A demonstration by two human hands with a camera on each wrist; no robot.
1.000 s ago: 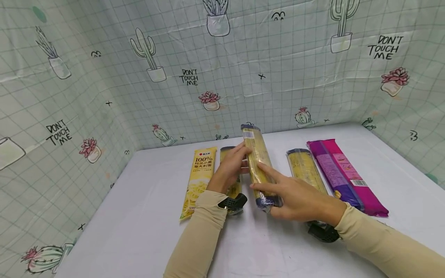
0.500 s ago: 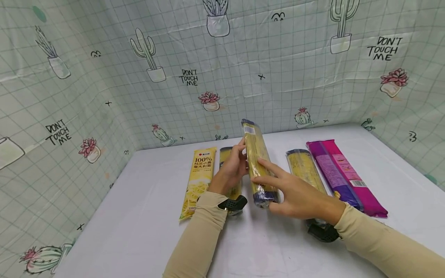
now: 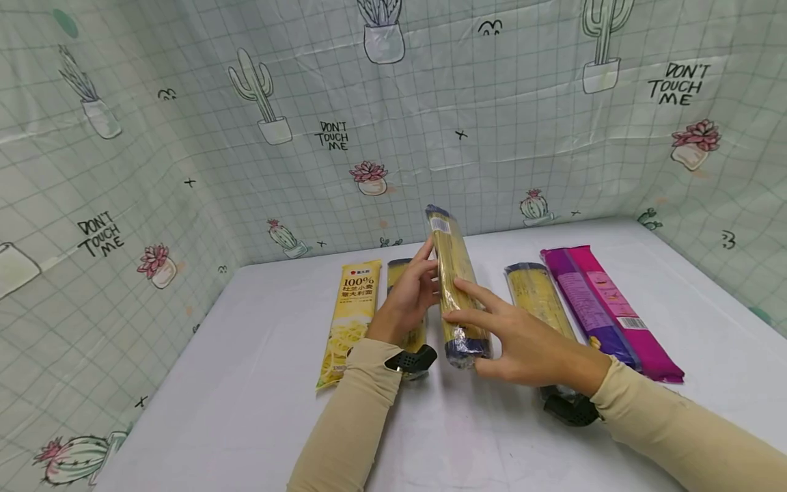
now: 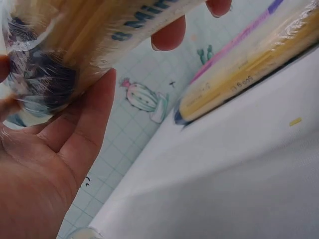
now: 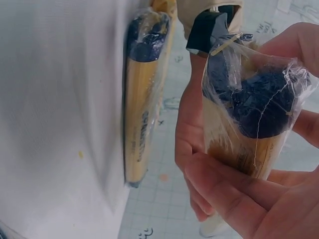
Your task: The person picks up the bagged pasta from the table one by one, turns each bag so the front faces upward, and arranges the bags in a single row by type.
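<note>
We saw the noodle pack (image 3: pixel 453 273) in clear wrap, with dark blue ends, held above the table (image 3: pixel 246 410) between both hands, its barcoded far end tipped up. The left hand (image 3: pixel 410 297) gripped its left side, partly closed with fingers bent round it. The right hand (image 3: pixel 525 342), about as far open as the pack was thick, pinched it near the lower end between fingers and thumb.

Below the left hand we saw a second wrapped pack (image 3: pixel 418 336), partly hidden, and just left of that a yellow bag (image 3: pixel 352 318). Right of the held pack lay a third wrapped pack (image 3: pixel 537 297), beside a purple-and-pink bag (image 3: pixel 615 314). Behind everything we saw a cactus-print cloth (image 3: pixel 430 89).
</note>
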